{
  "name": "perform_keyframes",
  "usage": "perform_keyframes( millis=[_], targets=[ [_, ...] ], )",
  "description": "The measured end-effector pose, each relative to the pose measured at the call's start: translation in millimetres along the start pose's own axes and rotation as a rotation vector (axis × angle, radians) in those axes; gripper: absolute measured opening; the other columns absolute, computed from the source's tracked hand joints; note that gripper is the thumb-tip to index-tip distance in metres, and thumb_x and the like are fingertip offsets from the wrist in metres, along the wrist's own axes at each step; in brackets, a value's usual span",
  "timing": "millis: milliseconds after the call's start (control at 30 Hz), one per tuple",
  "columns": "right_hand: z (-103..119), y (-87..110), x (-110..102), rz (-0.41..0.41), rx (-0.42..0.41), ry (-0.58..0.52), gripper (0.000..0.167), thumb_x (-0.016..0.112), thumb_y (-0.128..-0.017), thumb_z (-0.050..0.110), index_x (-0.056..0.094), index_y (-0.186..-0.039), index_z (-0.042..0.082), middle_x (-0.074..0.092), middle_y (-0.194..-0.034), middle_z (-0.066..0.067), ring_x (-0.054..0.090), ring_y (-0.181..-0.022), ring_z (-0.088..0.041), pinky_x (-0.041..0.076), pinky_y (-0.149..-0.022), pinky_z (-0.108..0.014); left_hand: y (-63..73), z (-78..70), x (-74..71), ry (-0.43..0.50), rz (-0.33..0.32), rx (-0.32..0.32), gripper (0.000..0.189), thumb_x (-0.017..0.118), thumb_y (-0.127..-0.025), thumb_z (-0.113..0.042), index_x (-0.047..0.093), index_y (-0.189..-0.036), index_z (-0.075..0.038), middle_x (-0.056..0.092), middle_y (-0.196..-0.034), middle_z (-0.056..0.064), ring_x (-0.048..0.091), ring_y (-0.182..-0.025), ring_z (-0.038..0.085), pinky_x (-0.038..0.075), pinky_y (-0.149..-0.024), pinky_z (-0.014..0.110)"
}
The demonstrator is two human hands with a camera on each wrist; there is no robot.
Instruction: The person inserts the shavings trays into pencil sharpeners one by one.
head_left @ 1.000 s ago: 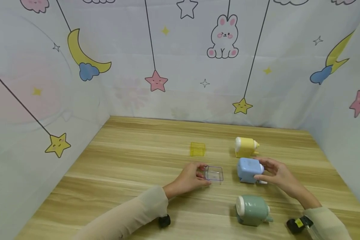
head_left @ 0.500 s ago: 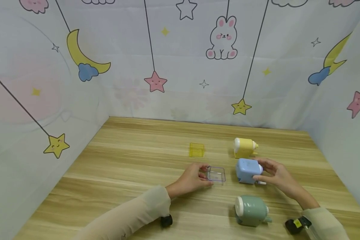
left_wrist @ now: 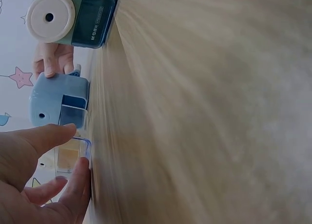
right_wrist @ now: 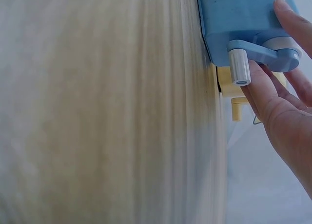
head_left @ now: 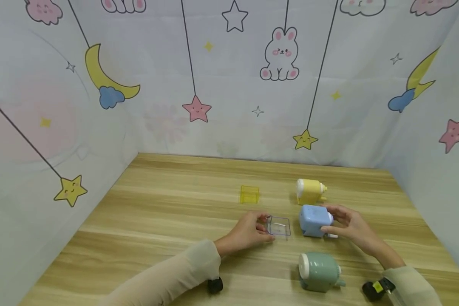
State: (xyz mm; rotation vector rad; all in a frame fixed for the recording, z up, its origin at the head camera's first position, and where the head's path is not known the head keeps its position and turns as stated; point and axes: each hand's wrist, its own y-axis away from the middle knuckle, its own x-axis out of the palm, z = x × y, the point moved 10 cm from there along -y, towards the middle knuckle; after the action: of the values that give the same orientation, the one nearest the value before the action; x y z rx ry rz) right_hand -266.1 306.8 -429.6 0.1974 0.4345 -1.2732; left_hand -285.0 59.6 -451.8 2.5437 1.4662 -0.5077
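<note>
My left hand (head_left: 248,231) holds a clear shavings drawer (head_left: 280,227) between thumb and fingers, low over the wooden table. The drawer's purple-edged rim faces right, a short gap from a blue crank pencil sharpener (head_left: 314,220). My right hand (head_left: 352,227) grips that sharpener from its crank side, thumb on the near face and fingers behind. In the left wrist view, the sharpener shows a dark slot (left_wrist: 74,101) low in its body and a small pencil hole above. The right wrist view shows its crank with a white knob (right_wrist: 240,68) hanging beside my fingers.
A yellow sharpener (head_left: 310,192) stands just behind the blue one, a green sharpener (head_left: 319,272) in front of it. Behind my left hand lies a see-through yellow drawer (head_left: 250,194). Printed cloth walls (head_left: 229,127) close off the table's back and sides.
My left hand has carried the clear drawer slightly rightward, narrowing the gap to the blue sharpener. My right hand keeps its grip. The head view has tipped up a little.
</note>
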Motion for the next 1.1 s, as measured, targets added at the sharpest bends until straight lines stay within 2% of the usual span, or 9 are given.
perform_keyframes(
  millis=[633,1100],
  targets=[
    [-4.7,-1.0,-1.1,-0.008,0.024,0.018,0.062,0.077,-0.089,0.011,0.047,-0.14,-0.007,0.05,-0.138,-0.03,0.052,-0.113,0.008,0.05,-0.091,-0.019,-6.1,-1.6,8.1,0.011,0.011,0.009,0.056,0.085,-0.076,0.003,0.058,-0.125,0.01,0.062,-0.107,0.013,0.067,-0.083,0.014,0.057,-0.071,0.019],
    [-2.0,-1.9,0.1,-0.018,-0.011,-0.006,0.059,0.077,-0.088,0.007,0.05,-0.138,-0.007,0.052,-0.136,-0.03,0.055,-0.114,0.006,0.051,-0.09,-0.018,-8.2,-6.8,16.3,0.01,0.019,0.017,0.057,0.085,-0.076,0.003,0.058,-0.126,0.01,0.063,-0.108,0.016,0.067,-0.083,0.016,0.057,-0.072,0.019]
  ],
)
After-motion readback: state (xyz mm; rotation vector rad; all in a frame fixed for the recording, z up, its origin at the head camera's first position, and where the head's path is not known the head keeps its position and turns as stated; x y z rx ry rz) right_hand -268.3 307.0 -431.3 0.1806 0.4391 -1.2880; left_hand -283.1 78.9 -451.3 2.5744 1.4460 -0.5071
